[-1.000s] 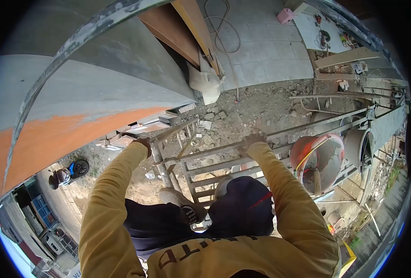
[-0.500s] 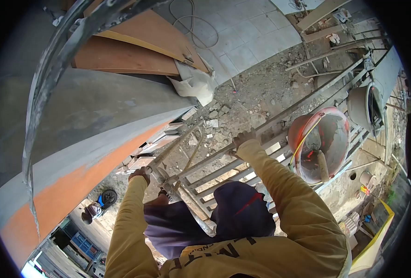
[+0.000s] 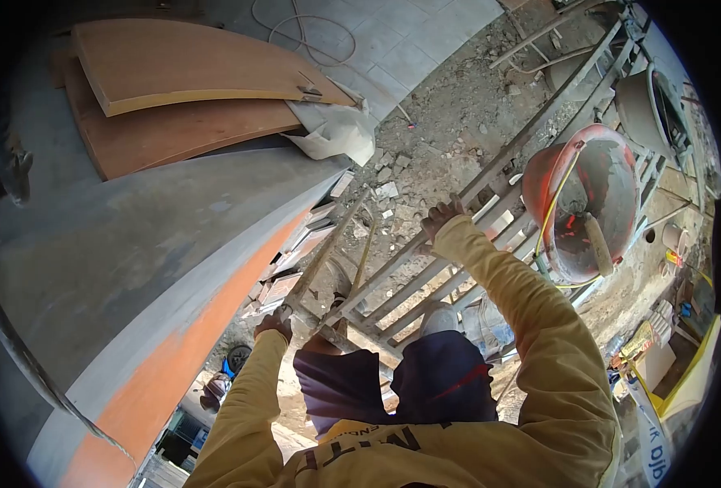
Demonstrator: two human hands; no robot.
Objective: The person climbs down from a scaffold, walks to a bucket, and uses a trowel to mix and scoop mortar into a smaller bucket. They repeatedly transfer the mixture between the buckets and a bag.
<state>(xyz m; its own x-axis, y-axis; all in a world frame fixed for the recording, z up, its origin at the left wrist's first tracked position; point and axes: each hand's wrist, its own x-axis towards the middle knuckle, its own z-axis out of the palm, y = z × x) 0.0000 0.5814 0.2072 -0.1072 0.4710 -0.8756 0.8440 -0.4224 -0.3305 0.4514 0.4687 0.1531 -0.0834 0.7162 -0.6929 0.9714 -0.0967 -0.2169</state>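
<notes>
My right hand (image 3: 444, 218) is closed round the near rail of a slatted scaffold platform (image 3: 409, 305). Lower and to the left, my left hand (image 3: 274, 322) grips the end of the scaffold frame beside the wall. Beyond my right hand, an orange-red bucket (image 3: 537, 183) with grey mortar inside and a trowel handle (image 3: 599, 246) sticking up sits on the slats. A second, grey bucket (image 3: 643, 114) rests farther along the platform. My knees are bent in dark trousers, and a foot shows near the platform's end.
A plastered wall (image 3: 173, 220) with an orange band runs along the left. Brown boards (image 3: 206, 69) lie over its top beside a pale sheet (image 3: 336, 138). Rubble covers the ground below. A yellow-edged container (image 3: 686, 382) stands at lower right.
The view has shifted, showing more of the boards and less of the hanging cable. My knees sit farther right. Both hands stay on the scaffold frame.
</notes>
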